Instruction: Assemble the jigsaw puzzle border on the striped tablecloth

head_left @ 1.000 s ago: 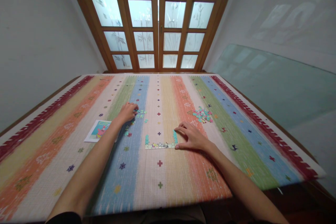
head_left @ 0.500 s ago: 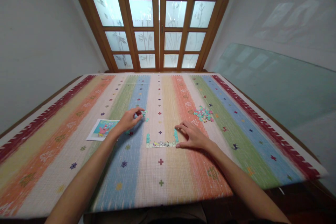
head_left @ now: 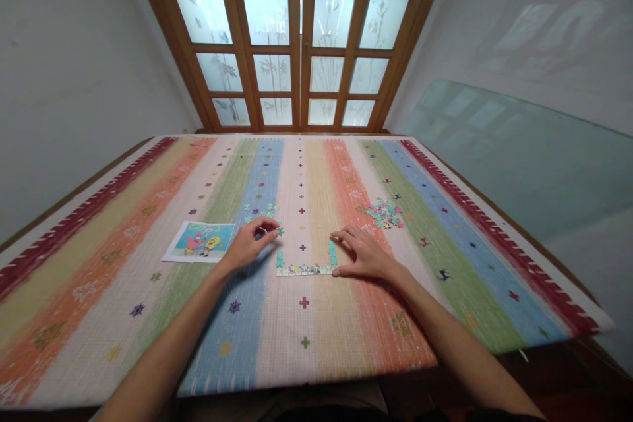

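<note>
A partly built jigsaw frame (head_left: 304,268) lies on the striped mat (head_left: 316,316), shaped like a U with a bottom edge and two short sides. My left hand (head_left: 250,245) hovers just left of the frame, thumb and fingers pinched on a small teal puzzle piece (head_left: 280,231). My right hand (head_left: 363,254) rests flat on the mat against the frame's right side, fingers spread. A few loose teal pieces (head_left: 260,211) lie beyond my left hand. A heap of loose pieces (head_left: 384,213) sits beyond my right hand.
A printed cartoon reference picture (head_left: 202,241) lies on the mat left of my left hand. Wooden glazed doors (head_left: 301,39) stand behind the table. A glass sheet (head_left: 519,158) leans against the right wall. The table's front edge runs just below my forearms.
My left hand has drawn back from the loose teal pieces toward the frame, now pinching one piece. The reference picture is uncovered. My right hand has stayed in place.
</note>
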`<state>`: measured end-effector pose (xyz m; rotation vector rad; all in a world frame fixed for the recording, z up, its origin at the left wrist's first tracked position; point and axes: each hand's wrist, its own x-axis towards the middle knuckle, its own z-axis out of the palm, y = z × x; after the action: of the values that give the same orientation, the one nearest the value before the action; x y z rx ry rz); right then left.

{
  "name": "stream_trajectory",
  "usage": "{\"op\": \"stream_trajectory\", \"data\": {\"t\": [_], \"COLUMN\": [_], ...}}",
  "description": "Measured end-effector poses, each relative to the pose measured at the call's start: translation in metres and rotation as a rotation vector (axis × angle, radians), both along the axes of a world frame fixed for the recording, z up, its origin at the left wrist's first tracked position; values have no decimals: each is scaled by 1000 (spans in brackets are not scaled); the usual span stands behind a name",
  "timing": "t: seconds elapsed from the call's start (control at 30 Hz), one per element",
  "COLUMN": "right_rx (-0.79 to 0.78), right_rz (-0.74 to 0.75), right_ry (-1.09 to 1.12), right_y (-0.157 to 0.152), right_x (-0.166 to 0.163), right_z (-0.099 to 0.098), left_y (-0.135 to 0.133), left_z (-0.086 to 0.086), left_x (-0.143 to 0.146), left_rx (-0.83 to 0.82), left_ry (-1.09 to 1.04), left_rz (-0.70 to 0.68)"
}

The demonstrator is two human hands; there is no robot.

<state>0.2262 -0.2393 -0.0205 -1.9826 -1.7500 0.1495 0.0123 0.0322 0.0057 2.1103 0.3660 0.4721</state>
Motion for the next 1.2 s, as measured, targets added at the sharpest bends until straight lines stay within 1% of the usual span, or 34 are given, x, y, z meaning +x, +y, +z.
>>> {"op": "stream_trajectory", "data": {"t": [0.13,0.27,0.43,0.53,0.6,0.87,0.97,1.2], "right_rx": [-4,3,-2,-5,-7,-13,-5,-2], "right_rz": [5,12,14,16,19,21,22,22], "right_ry": [-2,-1,14,22,18,4,4,3], "right_y": [0,0,0,0,0,0,0,-1], "right_x": [-1,-1,0,-1,-1,0,0,0], "right_z": [3,4,3,3,4,4,4,4], "left_y": [-6,-8,-8,-6,-5,-3,-4,-6], "left_z": [-9,-15,-19,-20,-20,-20,-18,-17], "left_x": [-1,-2,-5,-7,-8,-11,-11,-11], "left_rx": [-57,-81,16,93,115,53,52,113], "left_ry": [-17,-15,-17,-7,3,54,48,64], "left_rz": [46,56,81,55,34,95,78,14]}}
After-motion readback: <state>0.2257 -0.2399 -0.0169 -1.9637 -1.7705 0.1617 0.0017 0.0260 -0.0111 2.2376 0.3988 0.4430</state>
